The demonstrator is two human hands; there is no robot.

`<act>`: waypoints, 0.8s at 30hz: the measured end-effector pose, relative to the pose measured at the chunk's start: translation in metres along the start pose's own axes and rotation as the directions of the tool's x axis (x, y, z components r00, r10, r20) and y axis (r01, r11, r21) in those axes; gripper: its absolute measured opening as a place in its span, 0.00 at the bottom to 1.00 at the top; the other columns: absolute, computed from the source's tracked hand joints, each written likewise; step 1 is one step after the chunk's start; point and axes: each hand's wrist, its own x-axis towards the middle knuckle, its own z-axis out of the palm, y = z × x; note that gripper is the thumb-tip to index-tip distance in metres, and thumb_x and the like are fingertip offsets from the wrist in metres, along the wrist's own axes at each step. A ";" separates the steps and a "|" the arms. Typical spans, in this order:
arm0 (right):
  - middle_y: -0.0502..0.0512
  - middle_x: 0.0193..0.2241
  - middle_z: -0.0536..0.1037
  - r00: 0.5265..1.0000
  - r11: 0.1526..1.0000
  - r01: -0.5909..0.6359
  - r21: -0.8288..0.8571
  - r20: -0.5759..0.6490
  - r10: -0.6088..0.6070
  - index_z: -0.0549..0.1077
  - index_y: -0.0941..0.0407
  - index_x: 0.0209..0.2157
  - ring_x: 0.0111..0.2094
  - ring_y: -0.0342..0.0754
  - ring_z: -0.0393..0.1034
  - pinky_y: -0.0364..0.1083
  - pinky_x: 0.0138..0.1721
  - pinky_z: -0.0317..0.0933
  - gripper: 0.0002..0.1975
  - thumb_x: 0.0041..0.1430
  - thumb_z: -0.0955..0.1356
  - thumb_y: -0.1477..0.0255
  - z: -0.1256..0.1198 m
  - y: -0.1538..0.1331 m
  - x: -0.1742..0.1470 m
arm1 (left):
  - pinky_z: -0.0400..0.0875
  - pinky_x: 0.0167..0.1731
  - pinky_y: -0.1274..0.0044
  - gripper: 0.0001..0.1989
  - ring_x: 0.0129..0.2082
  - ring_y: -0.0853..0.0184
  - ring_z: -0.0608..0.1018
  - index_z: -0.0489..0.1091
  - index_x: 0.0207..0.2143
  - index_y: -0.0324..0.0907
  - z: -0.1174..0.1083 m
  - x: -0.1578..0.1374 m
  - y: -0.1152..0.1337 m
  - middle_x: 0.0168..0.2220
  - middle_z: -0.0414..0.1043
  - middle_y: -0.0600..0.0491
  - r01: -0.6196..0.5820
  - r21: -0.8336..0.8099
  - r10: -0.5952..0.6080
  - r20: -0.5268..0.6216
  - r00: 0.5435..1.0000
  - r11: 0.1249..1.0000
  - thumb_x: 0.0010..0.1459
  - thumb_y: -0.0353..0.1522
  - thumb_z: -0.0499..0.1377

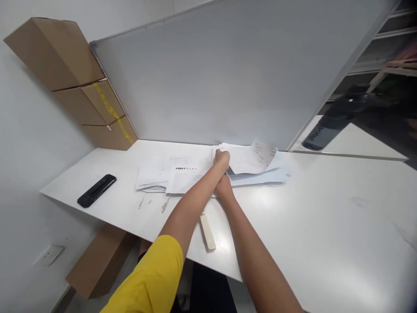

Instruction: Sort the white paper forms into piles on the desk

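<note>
My left hand (222, 159) is closed at the left edge of a loose white sheet (243, 160), whose printed right end curls up. Just below it, nearly touching, my right hand (223, 188) is also closed; its fingers are largely hidden. What either hand holds cannot be made out. Under the curled sheet lie pale blue papers (260, 177). To the left, a white sheet headed "PONY" (184, 180) overlaps a spread pile of white papers (151, 174). A cream bar-shaped piece (207, 234), like a handle, lies between my forearms.
The white table (325, 208) meets a grey-white board (211, 78) at the back. A black slim object (97, 190) lies at the left. Cardboard boxes (61, 52) are stacked in the left corner, another box (97, 261) is below. A dark bottle (325, 126) stands beyond the board's right edge.
</note>
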 end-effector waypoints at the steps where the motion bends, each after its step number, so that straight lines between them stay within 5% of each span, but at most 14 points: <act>1: 0.60 0.25 0.76 1.000 1.000 0.005 -0.014 -0.003 -0.005 0.71 0.52 0.25 0.30 0.57 0.67 0.54 0.35 0.61 0.04 0.50 0.68 0.67 -0.001 -0.002 -0.002 | 0.57 0.60 0.53 0.28 0.65 0.45 0.60 0.54 0.64 0.33 -0.001 0.003 -0.002 0.66 0.51 0.28 0.023 0.024 -0.022 -0.050 0.999 0.999 0.65 0.31 0.55; 4: 0.56 0.23 0.73 0.999 0.998 0.021 -0.064 -0.035 -0.024 0.71 0.52 0.28 0.28 0.54 0.64 0.52 0.34 0.58 0.05 0.51 0.65 0.67 -0.005 -0.011 -0.008 | 0.47 0.66 0.55 0.33 0.70 0.46 0.49 0.51 0.66 0.34 -0.026 0.007 0.007 0.69 0.44 0.33 -0.015 0.294 0.084 -0.223 0.971 0.956 0.61 0.29 0.57; 7: 0.54 0.24 0.72 0.999 0.988 0.025 -0.150 -0.027 -0.030 0.71 0.54 0.33 0.29 0.52 0.63 0.50 0.33 0.56 0.10 0.52 0.61 0.70 -0.008 -0.019 -0.012 | 0.50 0.67 0.61 0.28 0.70 0.51 0.51 0.59 0.63 0.44 -0.094 -0.014 0.023 0.68 0.54 0.46 0.032 0.668 0.283 -0.358 0.890 0.743 0.60 0.33 0.57; 11: 0.52 0.23 0.70 1.000 0.979 -0.011 -0.203 -0.009 0.009 0.69 0.54 0.32 0.29 0.51 0.62 0.48 0.33 0.55 0.10 0.50 0.60 0.69 -0.010 -0.017 -0.013 | 0.61 0.60 0.62 0.21 0.65 0.52 0.63 0.65 0.56 0.44 -0.208 -0.088 0.023 0.59 0.68 0.44 0.425 0.742 0.093 -0.543 0.835 0.519 0.63 0.40 0.53; 14: 0.50 0.21 0.67 1.000 0.971 0.004 -0.241 0.004 -0.003 0.67 0.53 0.30 0.28 0.51 0.60 0.48 0.32 0.53 0.07 0.49 0.60 0.68 -0.011 -0.013 -0.014 | 0.63 0.57 0.59 0.24 0.61 0.48 0.68 0.67 0.53 0.35 -0.258 -0.147 0.003 0.54 0.73 0.37 0.513 0.717 0.022 -0.592 0.806 0.471 0.61 0.42 0.56; 18: 0.49 0.21 0.66 0.999 0.960 0.024 -0.278 0.051 -0.010 0.65 0.53 0.28 0.27 0.50 0.59 0.47 0.30 0.52 0.06 0.48 0.60 0.68 -0.011 -0.017 -0.019 | 0.62 0.58 0.62 0.25 0.60 0.50 0.69 0.68 0.53 0.36 -0.272 -0.190 -0.031 0.54 0.73 0.38 0.536 0.716 -0.019 -0.592 0.806 0.447 0.58 0.43 0.59; 24: 0.53 0.27 0.71 1.000 0.983 0.004 -0.185 -0.028 -0.009 0.68 0.54 0.29 0.31 0.51 0.62 0.48 0.33 0.56 0.10 0.45 0.61 0.66 -0.010 -0.031 -0.026 | 0.48 0.66 0.63 0.30 0.70 0.51 0.51 0.64 0.58 0.38 -0.247 -0.203 -0.050 0.67 0.56 0.41 0.436 0.789 0.115 -0.528 0.841 0.434 0.56 0.41 0.62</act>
